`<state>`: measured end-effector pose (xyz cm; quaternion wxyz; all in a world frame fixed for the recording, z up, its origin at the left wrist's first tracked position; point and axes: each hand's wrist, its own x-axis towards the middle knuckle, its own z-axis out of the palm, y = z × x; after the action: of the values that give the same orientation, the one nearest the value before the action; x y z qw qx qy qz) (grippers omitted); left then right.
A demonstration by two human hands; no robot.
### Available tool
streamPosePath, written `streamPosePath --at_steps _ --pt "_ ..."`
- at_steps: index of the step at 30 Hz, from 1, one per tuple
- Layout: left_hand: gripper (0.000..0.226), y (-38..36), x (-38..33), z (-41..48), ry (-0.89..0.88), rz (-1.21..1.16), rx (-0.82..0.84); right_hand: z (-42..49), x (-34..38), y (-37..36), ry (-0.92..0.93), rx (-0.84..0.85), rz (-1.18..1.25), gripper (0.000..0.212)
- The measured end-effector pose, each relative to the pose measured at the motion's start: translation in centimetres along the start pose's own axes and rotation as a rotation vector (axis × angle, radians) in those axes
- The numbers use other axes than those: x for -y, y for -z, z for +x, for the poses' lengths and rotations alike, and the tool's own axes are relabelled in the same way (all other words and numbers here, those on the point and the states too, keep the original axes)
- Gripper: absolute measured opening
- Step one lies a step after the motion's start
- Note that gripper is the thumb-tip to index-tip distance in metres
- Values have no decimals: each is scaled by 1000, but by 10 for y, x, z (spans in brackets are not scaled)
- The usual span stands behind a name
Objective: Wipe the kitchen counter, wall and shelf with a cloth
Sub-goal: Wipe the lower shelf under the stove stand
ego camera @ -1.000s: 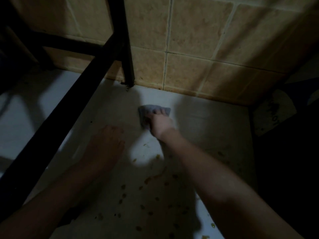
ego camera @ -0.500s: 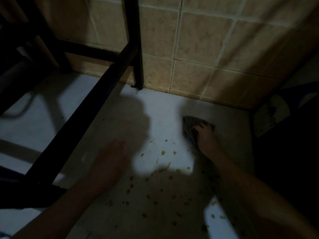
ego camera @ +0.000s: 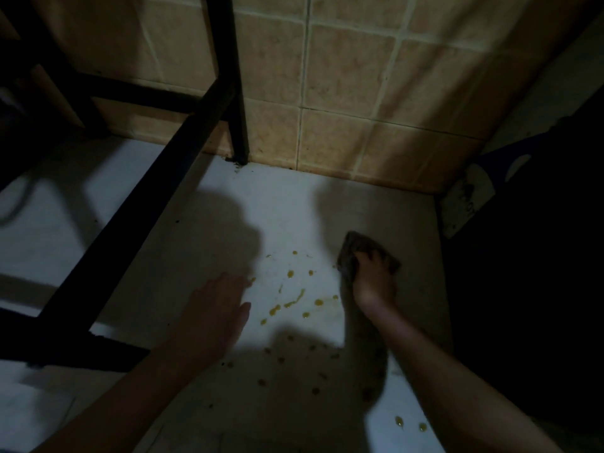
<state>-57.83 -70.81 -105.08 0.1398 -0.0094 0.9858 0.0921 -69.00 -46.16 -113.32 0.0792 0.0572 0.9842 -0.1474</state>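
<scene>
the right hand (ego camera: 372, 282) presses a dark grey cloth (ego camera: 354, 253) flat onto the white counter (ego camera: 284, 210); its fingers are curled over the cloth and bear down on it, with the cloth's far edge showing beyond the fingertips. the cloth lies on the counter well in front of the tiled wall (ego camera: 343, 76) and just to the right of a scatter of yellow-orange droplets (ego camera: 291, 300). more droplets lie nearer the person than the cloth, in shadow, and two sit at the counter's near right edge.

the left hand (ego camera: 212, 308) is open, fingers extended and close together, holding nothing; whether the palm touches the counter cannot be told. it sits left of the droplets, apart from the cloth.

a black metal shelf frame (ego camera: 163, 178) stands left of the cloth, its upright leg meeting the counter at the foot of the wall. lighting is dim. a dark object to the right of the cloth is not identifiable.
</scene>
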Motion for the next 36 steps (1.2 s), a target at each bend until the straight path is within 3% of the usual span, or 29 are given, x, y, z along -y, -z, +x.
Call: streamPosePath --at_steps 5,9,14,16,19,23,30,33,36 --pt "50 -6 15 -24 -110 -3 -29 -4 80 -21 244 141 9 48" --pt "61 -6 26 -36 -96 7 -51 -8 119 -34 448 210 -22 50" --pt "81 -10 40 -38 -46 75 -30 -11 106 -38 717 274 -124 48" --pt "80 -12 43 -39 -53 115 -39 -16 88 -37 765 265 -135 46" --pt "55 -12 46 -40 -42 173 -21 -23 53 -32 696 213 -111 47" --pt "75 -10 45 -43 -50 179 55 -30 2 -19 465 194 21 45" --pt "47 -8 27 -50 -30 54 7 -60 -96 -6 87 -6 37 41" --pt "51 -5 25 -53 -60 117 81 -80 -104 -12 0 -28 48 42" --pt "40 -4 24 -56 -48 37 30 -98 -95 -16 -16 -18 93 42"
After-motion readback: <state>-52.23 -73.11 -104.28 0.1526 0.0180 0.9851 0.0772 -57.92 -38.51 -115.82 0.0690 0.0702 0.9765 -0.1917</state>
